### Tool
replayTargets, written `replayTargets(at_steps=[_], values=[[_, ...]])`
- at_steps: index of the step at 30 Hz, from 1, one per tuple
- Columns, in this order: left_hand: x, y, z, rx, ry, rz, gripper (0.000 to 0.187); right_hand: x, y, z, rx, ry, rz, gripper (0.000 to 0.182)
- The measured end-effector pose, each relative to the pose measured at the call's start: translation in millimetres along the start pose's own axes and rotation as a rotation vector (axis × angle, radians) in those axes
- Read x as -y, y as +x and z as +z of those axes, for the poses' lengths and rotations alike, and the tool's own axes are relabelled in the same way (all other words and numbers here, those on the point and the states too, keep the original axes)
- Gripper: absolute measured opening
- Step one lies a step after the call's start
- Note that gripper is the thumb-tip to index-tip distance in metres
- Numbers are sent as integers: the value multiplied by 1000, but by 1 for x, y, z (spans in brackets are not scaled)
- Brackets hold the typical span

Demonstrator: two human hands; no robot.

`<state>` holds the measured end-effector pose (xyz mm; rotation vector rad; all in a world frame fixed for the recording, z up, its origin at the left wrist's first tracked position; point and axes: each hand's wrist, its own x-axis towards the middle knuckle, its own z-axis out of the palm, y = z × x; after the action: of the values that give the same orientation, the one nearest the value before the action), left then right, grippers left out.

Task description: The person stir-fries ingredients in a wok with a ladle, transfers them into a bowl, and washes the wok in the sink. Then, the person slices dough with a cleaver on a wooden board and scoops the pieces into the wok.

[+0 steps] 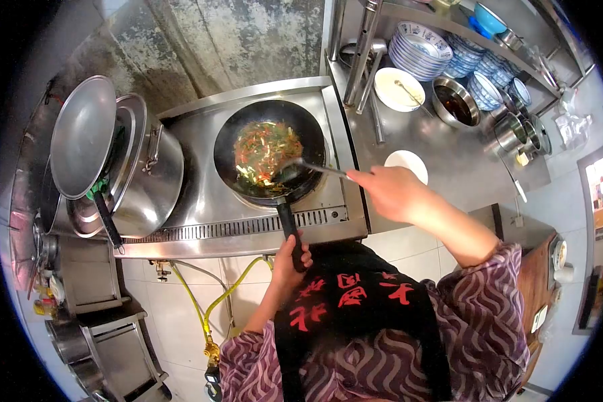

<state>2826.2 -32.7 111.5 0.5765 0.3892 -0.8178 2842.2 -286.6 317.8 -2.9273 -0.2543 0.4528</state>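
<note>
A black wok (229,120) sits on the steel stove, its handle pointing toward me. Inside it lies a mix of chopped food (268,149) with red, green and pale pieces. My left hand (291,256) is closed around the wok's black handle. In my right hand (394,193) is the handle of a metal ladle (321,167). The ladle's head reaches into the food at the right side of the wok and looks blurred. A white plate (407,163) rests on the counter just beyond my right hand.
Left of the wok stands a large steel pot (164,184) with a grey pan (84,137) on top. On the right counter are a white bowl (390,99), a steel bowl of dark liquid (456,107) and stacked patterned bowls (419,53). Yellow hoses (231,288) run below the stove.
</note>
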Motion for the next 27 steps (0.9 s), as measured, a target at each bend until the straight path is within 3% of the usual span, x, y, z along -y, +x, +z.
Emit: replayTargets(at_steps=[3, 8, 12, 15, 18, 21, 24, 26, 27], values=[[1, 0, 3, -7, 7, 11, 29, 6, 4, 22, 56, 71, -29, 51], [-1, -1, -1, -22, 14, -18, 28, 11, 57, 69, -304, 163, -126, 49], [-7, -6, 1, -49, 23, -16, 28, 25, 101, 75, -497, 159, -61, 44], [-6, -9, 6, -64, 1, -6, 29, 30, 130, 110, -487, 99, 50, 43], [-7, -5, -3, -18, 18, -23, 28, 39, 104, 135, -317, 194, 131, 44], [-6, -3, -6, -6, 48, -27, 29, 28, 65, 178, -574, 176, -65, 42], [-4, -3, -6, -73, 81, 9, 31, 6, 10, 171, -235, 398, -90, 35], [0, -6, 8, -155, 94, 60, 31, -32, -10, 196, 46, 425, 40, 31], [3, -5, -1, -111, 102, 92, 29, -54, -22, 216, -82, 585, 95, 29]])
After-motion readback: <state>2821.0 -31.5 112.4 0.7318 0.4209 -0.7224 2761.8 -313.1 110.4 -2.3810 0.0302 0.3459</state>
